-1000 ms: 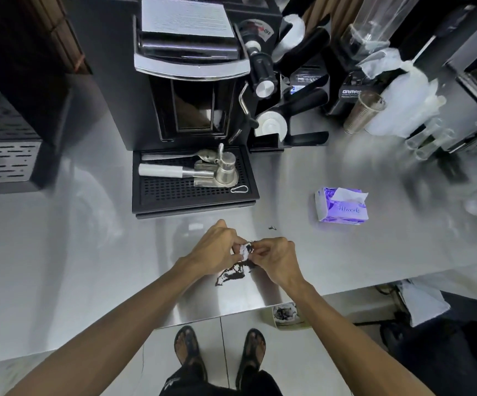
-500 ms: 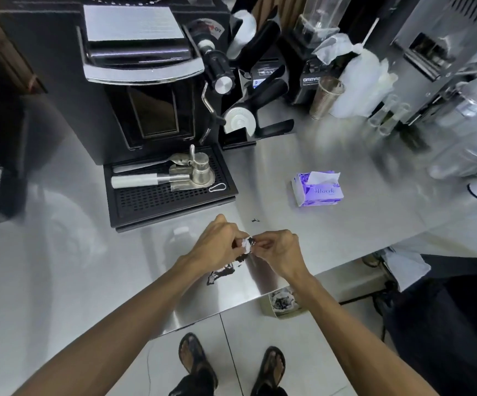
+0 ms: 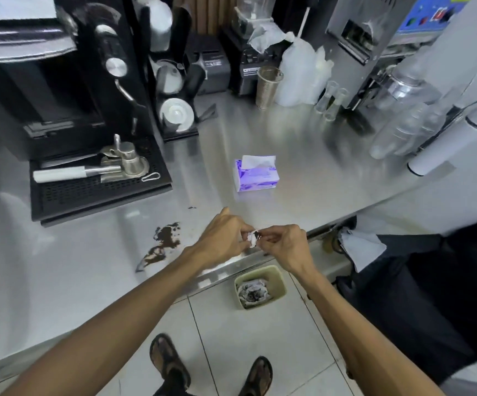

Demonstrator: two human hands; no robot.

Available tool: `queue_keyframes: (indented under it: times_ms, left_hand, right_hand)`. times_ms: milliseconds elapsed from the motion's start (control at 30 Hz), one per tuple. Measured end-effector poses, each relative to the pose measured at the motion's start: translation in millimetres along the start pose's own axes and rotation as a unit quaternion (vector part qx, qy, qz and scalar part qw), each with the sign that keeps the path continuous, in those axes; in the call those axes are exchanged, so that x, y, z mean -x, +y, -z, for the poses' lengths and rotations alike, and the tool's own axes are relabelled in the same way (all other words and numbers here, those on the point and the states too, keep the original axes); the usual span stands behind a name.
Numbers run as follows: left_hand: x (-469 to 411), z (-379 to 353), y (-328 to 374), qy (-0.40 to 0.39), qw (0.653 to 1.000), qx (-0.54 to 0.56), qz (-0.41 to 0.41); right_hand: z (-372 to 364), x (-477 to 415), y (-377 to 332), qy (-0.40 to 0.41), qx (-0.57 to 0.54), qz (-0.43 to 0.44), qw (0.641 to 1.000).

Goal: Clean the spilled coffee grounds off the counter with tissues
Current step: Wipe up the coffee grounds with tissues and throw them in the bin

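Head view, both hands pinching crumpled white tissue, dark grounds smeared on counter

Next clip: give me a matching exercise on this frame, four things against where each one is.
Things: 1 wad; 2 tissue pack; 3 bin; 4 grounds.
Places: a on the floor; b pinched between left hand and right hand; c on the counter, beyond the hands; d on the counter, left of the hands.
Pairs: 1-b; 2-c; 3-a; 4-d.
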State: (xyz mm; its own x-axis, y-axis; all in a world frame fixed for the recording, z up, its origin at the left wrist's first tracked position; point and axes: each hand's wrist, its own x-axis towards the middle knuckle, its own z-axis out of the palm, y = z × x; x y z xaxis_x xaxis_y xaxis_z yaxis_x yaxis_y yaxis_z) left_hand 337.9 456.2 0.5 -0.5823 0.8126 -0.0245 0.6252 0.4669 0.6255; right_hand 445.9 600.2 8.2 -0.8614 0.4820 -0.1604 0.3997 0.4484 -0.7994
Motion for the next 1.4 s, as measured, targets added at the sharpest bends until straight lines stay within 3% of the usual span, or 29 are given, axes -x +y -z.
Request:
queue_keyframes:
  times_ms: [367,633,833,1167,1267,1400]
  left_hand:
    - [-37,-112,87,-0.035,0.999,-0.001,0.041]
    - [-54,-180,77,-0.053,0.994,0.015,0.098]
    - [-71,-262,12,-0.064,0.990,0.027,0.126]
    - [-92,-492,-184,-0.119,0.980,-0.041,0.157]
    - [-93,-529,-217,-0.136,0.974,-0.074,0.166]
    - [-90,-550,-237,-0.171,0.963,-0.084,0.191]
  right_hand:
    - [89,7,120,-0.059,0.038,0.035,0.997]
    - [90,-7,183,-0.096,0.033,0.001,0.995]
    - [33,-39,263,-0.108,0.025,-0.039,0.993]
    - [-147,-102,497,-0.084,0.067,-0.051,0.993]
    - [-186,-113,551,-0.114,0.119,-0.095,0.982]
    - [-203,-114,575,-0.070,0.132,-0.125,0.981]
